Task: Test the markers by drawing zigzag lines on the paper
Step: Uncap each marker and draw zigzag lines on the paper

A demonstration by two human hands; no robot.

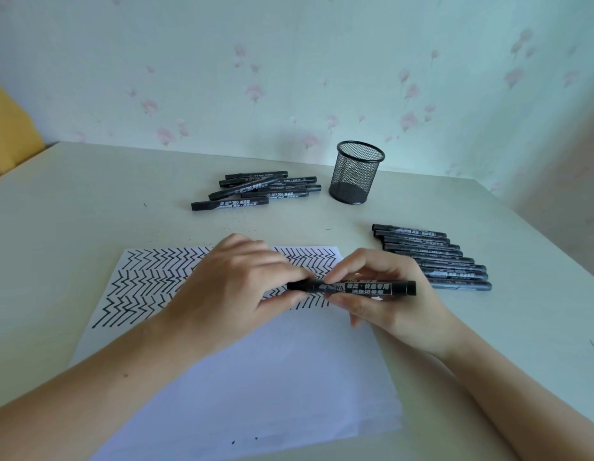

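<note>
Black markers (431, 257), black mesh cup (358, 173), black zigzags on white paper (255, 377), seemingly pink-flowered wallpaper (289, 78).

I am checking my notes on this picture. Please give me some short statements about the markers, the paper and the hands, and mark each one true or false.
1. Both hands hold one marker above the paper. True: the left hand grips its left end and the right hand grips its body.
2. The mesh pen cup is full of markers. False: no marker shows in it.
3. Zigzag lines cover the far part of the paper. True.
4. The markers on the right lie in a loose heap. False: they lie side by side in a neat row; the loose pile is left of the cup.
5. The near part of the paper is unmarked. True.
</note>
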